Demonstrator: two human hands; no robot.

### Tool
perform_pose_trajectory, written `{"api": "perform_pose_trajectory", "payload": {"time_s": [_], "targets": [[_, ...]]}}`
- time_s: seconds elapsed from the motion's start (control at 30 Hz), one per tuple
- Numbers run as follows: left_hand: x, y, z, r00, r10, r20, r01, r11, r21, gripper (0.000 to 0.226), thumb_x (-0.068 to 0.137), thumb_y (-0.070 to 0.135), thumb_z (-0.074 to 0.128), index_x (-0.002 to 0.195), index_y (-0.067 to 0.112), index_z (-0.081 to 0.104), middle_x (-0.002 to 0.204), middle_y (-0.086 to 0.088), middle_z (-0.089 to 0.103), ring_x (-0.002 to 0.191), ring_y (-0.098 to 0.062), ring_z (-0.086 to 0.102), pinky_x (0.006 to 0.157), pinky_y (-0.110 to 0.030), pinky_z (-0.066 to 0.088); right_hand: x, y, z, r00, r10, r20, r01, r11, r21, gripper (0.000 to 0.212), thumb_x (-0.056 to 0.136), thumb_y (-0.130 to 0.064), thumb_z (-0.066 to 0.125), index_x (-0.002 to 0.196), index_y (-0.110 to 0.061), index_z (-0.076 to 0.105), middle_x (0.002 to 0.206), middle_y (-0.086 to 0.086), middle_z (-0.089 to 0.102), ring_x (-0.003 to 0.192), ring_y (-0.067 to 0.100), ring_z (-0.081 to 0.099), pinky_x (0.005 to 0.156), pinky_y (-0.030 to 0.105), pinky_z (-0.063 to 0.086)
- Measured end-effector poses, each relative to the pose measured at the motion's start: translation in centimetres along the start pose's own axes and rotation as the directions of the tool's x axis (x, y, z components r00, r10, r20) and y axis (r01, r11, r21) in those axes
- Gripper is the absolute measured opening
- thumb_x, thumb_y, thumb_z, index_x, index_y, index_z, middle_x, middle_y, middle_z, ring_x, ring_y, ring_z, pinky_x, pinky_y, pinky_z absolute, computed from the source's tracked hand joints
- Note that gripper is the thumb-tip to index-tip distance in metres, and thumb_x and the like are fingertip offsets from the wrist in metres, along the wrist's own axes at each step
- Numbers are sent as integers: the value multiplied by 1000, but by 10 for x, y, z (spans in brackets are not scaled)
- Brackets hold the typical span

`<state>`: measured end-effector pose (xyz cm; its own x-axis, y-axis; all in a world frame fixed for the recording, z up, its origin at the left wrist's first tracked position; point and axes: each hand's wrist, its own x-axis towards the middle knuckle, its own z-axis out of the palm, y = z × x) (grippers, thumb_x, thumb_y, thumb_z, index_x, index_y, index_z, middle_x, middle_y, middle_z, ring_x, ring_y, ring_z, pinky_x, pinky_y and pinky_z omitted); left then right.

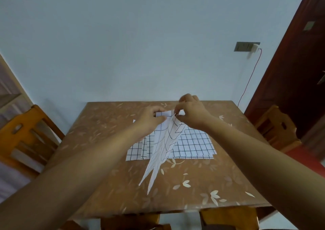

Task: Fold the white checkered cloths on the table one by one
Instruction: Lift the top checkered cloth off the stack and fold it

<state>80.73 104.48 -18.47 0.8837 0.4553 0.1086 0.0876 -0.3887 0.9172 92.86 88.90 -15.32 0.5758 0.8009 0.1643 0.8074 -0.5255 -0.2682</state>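
Your left hand and right hand each pinch the top edge of one checkered cloth, holding it up so it hangs free above the other cloths lying flat on the tabletop, likely to align corners.

Single head-worn wide-angle view looked forward and down from the near side of the table. Forearms entered from both bottom corners; left hand and right hand, pinching a lifted cloth, sat mid-frame, close below the lens. Far wall filled the upper half; chair at left edge, door at right.
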Motion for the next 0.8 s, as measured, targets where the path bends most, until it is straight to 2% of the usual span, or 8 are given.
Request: {"api": "perform_pose_trajectory", "payload": {"time_s": [0.1,0.17,0.23,0.33,0.43,0.53,0.63,0.8], "targets": [[0,4,-2,999,28,20,-27,998,-49,21,93,6,69,93,27,72,100,6,70,91,-11,63,81,-25,51,3,-1,-6,997,-4,77,4,1000,-4,7,88,-29,67,94,-29,72,157,-8,45,154,23,20,123,56,14],[-1,7,-3,998,43,46,-39,995,-88,21,94,3,67,95,23,72,104,5,70,89,-5,63,76,-13,48,5,-4,-9,995,0,95,-3,999,32,11,89,-25,63,94,-28,72,139,-7,63,145,21,41,122,55,22],[-2,8,-5,997,53,48,-47,993,-111,21,93,1,67,99,21,72,117,-1,70,94,-2,64,78,-11,49,4,-8,-12,997,6,82,-12,997,73,19,88,-20,63,101,-20,77,118,-1,74,119,23,63,108,46,45],[-4,10,-7,999,43,16,-40,986,-162,24,95,2,65,104,24,68,110,-1,74,79,-2,64,69,-17,49,4,-9,-14,998,24,54,-29,995,90,21,86,-19,64,98,-10,78,101,8,77,99,28,68,89,42,56],[-12,15,-14,999,43,-27,-48,979,-198,14,99,17,64,112,23,63,93,7,74,72,-10,59,69,-29,51,8,-6,-16,998,48,41,-53,992,117,20,84,-25,71,91,-7,75,92,10,76,90,28,68,80,39,57],[-20,14,-19,994,96,57,-81,972,-221,29,91,25,75,116,27,60,108,3,70,89,-9,70,83,-34,58,9,-5,-19,998,57,33,-61,989,137,15,84,-28,74,84,-13,73,82,1,71,80,21,64,66,30,51],[-19,8,-15,991,97,93,-87,990,-106,42,78,27,88,109,37,63,115,3,71,98,-12,73,86,-35,61,9,-7,-21,999,45,28,-48,991,125,19,85,-28,73,89,-10,74,85,6,72,82,23,64,71,34,52],[-12,16,-7,984,135,-120,-144,987,-70,11,93,13,72,92,24,72,89,8,70,67,3,61,60,-16,50,6,-9,-25,999,30,19,-32,991,127,17,85,-29,74,87,-12,72,80,0,68,75,19,58,61,28,45]]}}
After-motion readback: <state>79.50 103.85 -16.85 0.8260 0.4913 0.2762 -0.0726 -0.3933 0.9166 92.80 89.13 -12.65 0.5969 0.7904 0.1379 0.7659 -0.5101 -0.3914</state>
